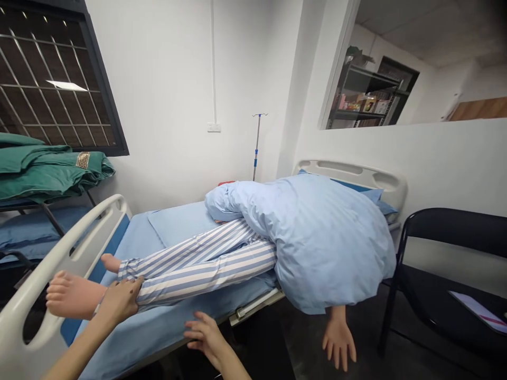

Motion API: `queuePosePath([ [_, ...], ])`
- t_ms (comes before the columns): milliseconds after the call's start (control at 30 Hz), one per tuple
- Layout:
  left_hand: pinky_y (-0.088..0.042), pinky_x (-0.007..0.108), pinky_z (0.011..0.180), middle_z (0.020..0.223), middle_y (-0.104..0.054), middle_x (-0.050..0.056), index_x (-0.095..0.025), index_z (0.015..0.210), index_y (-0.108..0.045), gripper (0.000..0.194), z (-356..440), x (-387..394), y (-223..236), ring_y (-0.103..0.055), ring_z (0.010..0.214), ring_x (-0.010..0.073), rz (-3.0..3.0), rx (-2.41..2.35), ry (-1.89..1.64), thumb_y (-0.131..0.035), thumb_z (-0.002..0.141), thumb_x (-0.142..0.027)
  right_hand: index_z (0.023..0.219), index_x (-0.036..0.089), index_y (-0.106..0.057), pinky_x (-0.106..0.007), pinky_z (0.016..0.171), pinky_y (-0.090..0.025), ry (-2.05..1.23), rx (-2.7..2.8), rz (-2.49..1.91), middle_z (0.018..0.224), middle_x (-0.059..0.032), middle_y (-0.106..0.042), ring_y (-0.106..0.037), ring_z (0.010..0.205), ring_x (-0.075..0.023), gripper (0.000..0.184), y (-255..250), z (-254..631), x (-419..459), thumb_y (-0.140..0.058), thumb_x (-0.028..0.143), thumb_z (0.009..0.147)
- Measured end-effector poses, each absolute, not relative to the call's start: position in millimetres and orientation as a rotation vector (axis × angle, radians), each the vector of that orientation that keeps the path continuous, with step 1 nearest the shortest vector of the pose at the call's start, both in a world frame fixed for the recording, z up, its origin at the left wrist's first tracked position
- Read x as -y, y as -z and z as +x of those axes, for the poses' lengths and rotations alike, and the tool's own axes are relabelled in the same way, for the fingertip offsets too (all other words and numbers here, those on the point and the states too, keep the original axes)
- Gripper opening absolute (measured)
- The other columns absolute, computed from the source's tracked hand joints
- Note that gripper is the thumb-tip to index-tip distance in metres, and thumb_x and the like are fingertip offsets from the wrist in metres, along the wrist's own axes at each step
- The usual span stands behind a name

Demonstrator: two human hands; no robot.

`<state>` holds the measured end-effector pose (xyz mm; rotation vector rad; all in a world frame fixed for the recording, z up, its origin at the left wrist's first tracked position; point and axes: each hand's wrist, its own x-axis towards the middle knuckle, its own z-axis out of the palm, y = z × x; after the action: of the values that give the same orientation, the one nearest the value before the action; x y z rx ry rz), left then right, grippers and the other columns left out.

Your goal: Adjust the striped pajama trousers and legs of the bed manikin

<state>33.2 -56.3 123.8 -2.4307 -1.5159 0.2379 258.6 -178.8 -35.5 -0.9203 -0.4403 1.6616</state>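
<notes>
A mannequin in blue-and-white striped trousers lies on the hospital bed, its bare near foot close to the footboard. My left hand is wrapped over the near leg just above the ankle, at the trouser cuff. The fingertips on the leg's far side are partly hidden. Beside the mattress edge, my right hand is held with fingers spread, holding nothing. A bunched light-blue quilt covers the mannequin's upper body and head. From under it, one mannequin hand hangs over the bed's side.
The white footboard stands at the left, the headboard at the far right. A black folding chair is beside the bed head. An IV pole rises behind the bed. Green folded bedding lies at the left.
</notes>
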Motion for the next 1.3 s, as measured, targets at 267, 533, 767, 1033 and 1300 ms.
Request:
queuePosePath([
  [267, -0.035, 0.043, 0.083, 0.105, -0.064, 0.012, -0.018, 0.115, -0.052, 0.053, 42, 87, -142, -0.053, 0.102, 0.0307, -2.413, 1.542, -0.242, -0.041, 0.063, -0.014, 0.078, 0.021, -0.051, -0.041, 0.084, -0.046, -1.627, 0.169, -0.391, 0.097, -0.0046, -0.062, -0.057, 0.102, -0.0236, 0.023, -3, 228, 149, -0.062, 0.035, 0.063],
  [533, -0.035, 0.044, 0.084, 0.114, -0.061, 0.013, -0.016, 0.126, -0.045, 0.065, 47, 98, -155, -0.052, 0.106, 0.0315, -2.431, 1.569, -0.357, -0.043, 0.062, -0.019, 0.081, 0.024, -0.051, -0.043, 0.091, -0.042, -1.598, 0.114, -0.302, 0.097, -0.0029, -0.061, -0.057, 0.099, -0.0211, 0.016, -6, 229, 156, -0.057, 0.032, 0.068],
  [767, -0.039, 0.044, 0.077, 0.104, -0.065, 0.012, -0.018, 0.120, -0.047, 0.057, 46, 99, -165, -0.058, 0.095, 0.0326, -2.369, 1.602, -0.410, -0.042, 0.063, -0.021, 0.089, 0.026, -0.054, -0.042, 0.094, -0.041, -1.582, 0.144, -0.208, 0.099, -0.0013, -0.060, -0.056, 0.099, -0.0188, 0.020, -24, 233, 164, -0.057, 0.029, 0.069],
  [1033, -0.041, 0.037, 0.070, 0.102, -0.068, 0.008, -0.024, 0.113, -0.047, 0.047, 73, 105, -112, -0.061, 0.092, 0.0322, -2.346, 1.948, -0.166, -0.045, 0.067, -0.035, 0.110, 0.030, -0.051, -0.040, 0.091, -0.042, -1.432, 0.253, -0.387, 0.118, -0.0021, -0.054, -0.051, 0.108, -0.0201, 0.044, -43, 264, 174, -0.059, 0.023, 0.068],
  [1300, -0.039, 0.035, 0.064, 0.089, -0.067, 0.009, -0.024, 0.106, -0.048, 0.037, 134, 104, -68, -0.061, 0.085, 0.0309, -2.514, 2.095, 0.085, -0.043, 0.070, -0.034, 0.121, 0.034, -0.046, -0.035, 0.087, -0.045, -1.228, 0.428, -0.550, 0.118, -0.0016, -0.054, -0.045, 0.117, -0.0192, 0.052, -62, 304, 179, -0.056, 0.022, 0.071],
])
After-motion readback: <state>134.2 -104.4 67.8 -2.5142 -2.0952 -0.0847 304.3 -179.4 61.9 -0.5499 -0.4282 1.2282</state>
